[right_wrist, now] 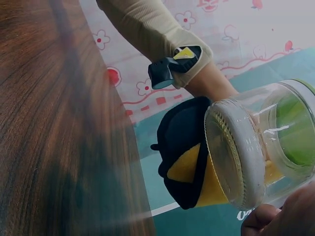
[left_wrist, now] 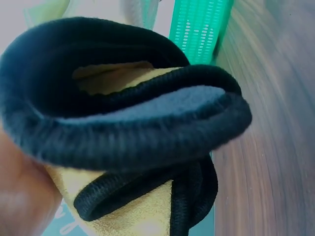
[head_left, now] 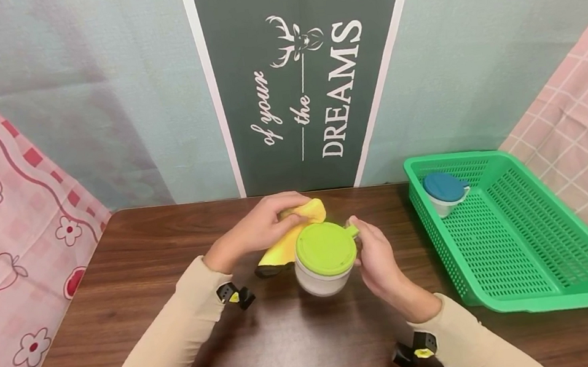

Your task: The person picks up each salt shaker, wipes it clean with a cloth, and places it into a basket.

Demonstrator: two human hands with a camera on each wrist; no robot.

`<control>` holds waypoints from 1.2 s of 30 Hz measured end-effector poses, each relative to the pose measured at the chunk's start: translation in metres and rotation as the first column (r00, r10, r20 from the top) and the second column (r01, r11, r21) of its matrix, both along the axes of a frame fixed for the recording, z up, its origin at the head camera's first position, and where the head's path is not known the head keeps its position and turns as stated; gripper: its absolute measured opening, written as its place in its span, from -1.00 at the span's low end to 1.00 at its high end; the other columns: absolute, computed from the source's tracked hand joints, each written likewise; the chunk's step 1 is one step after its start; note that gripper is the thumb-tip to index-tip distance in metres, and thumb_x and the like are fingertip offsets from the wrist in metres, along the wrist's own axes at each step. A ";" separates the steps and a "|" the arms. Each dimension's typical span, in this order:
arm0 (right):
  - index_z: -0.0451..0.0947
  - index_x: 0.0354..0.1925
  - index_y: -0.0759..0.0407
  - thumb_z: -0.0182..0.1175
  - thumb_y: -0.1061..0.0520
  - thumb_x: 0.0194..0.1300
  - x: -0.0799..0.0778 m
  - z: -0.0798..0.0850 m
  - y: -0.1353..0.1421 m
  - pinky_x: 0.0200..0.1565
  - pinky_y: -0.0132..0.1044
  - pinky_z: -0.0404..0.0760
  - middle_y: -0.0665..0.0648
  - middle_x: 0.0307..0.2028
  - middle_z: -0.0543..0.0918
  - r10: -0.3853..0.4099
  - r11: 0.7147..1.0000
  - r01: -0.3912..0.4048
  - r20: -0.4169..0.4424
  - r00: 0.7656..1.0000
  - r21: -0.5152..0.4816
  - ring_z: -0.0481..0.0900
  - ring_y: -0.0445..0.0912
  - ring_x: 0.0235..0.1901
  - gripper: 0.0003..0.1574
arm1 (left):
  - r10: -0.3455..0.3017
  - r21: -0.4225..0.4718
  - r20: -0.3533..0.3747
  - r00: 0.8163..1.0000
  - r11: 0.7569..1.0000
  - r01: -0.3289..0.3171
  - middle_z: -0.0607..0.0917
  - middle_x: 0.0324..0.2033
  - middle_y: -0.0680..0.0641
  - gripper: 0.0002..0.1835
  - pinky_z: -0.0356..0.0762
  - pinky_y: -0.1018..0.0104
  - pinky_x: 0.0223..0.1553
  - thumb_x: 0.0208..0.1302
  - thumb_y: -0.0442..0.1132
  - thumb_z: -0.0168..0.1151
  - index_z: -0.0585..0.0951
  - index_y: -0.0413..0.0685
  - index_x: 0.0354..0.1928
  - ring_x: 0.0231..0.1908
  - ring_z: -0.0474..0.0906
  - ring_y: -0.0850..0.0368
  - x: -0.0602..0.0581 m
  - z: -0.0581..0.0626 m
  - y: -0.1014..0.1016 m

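Note:
My left hand grips a folded yellow cloth with black edging. The cloth's rolled layers fill the left wrist view, showing a grey inner side. In my right hand is a glass jar with a bright green lid, held at its handle side. The right wrist view shows the jar's clear wall and thick round base, raised off the table and tilted. Cloth and jar are side by side, the cloth overlapping the jar's far left side in the head view.
A green plastic basket stands on the right of the brown wooden table. Inside its back left corner sits a similar jar with a blue lid. Printed curtains hang behind and at both sides.

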State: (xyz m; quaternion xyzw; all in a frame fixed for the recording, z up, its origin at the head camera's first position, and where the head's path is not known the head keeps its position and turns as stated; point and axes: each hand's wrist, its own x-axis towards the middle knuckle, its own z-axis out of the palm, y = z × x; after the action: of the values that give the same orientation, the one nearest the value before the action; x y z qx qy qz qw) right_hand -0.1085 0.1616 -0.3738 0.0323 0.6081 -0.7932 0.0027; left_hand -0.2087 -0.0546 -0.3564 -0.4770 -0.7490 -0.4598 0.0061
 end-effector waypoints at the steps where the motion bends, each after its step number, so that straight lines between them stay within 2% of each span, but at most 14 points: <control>1: 0.38 -0.53 0.05 -0.19 0.05 0.65 0.000 0.000 0.000 -0.60 -0.49 0.21 -0.08 -0.64 0.34 -0.001 1.000 0.001 0.005 1.000 0.001 0.30 -0.27 -0.65 -0.47 | -0.004 0.001 0.005 1.000 1.000 0.004 0.72 -0.08 -0.02 -0.73 0.54 0.24 0.04 0.40 -0.35 0.27 0.69 -0.17 0.10 -0.08 0.58 0.16 0.000 0.000 0.002; 13: 0.40 -0.50 0.06 -0.17 0.04 0.64 0.001 -0.001 -0.003 -0.58 -0.47 0.19 -0.08 -0.64 0.37 0.002 1.000 -0.002 0.026 1.000 -0.002 0.29 -0.27 -0.66 -0.50 | -0.029 -0.062 0.020 0.999 0.998 0.030 0.71 -0.02 -0.02 -0.71 0.51 0.28 0.12 0.39 -0.36 0.28 0.70 -0.13 0.12 0.00 0.58 0.18 -0.002 0.003 0.016; 24: 0.52 -0.34 0.10 -0.18 0.03 0.65 0.001 -0.001 -0.002 -0.58 -0.48 0.23 -0.05 -0.61 0.49 0.004 1.000 -0.004 0.050 0.999 0.001 0.34 -0.26 -0.64 -0.55 | -0.036 -0.129 -0.037 0.999 0.991 0.031 0.71 0.02 -0.04 -0.70 0.48 0.29 0.15 0.39 -0.34 0.28 0.69 -0.12 0.14 0.05 0.59 0.15 -0.002 0.005 0.025; 36: 0.41 -0.47 0.07 -0.17 0.05 0.64 0.000 0.000 -0.001 -0.58 -0.48 0.22 -0.06 -0.63 0.42 -0.008 1.000 0.008 0.048 0.999 -0.007 0.32 -0.26 -0.64 -0.52 | -0.010 -0.100 -0.034 0.999 0.995 0.006 0.71 -0.01 -0.03 -0.70 0.50 0.28 0.14 0.39 -0.35 0.28 0.69 -0.13 0.13 0.02 0.58 0.16 -0.004 0.005 0.019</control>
State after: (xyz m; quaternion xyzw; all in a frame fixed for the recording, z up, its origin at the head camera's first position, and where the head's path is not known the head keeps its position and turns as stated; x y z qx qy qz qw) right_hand -0.1083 0.1605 -0.3733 0.0537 0.6048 -0.7944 0.0143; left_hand -0.2131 -0.0358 -0.3511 -0.4875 -0.7688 -0.4137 -0.0068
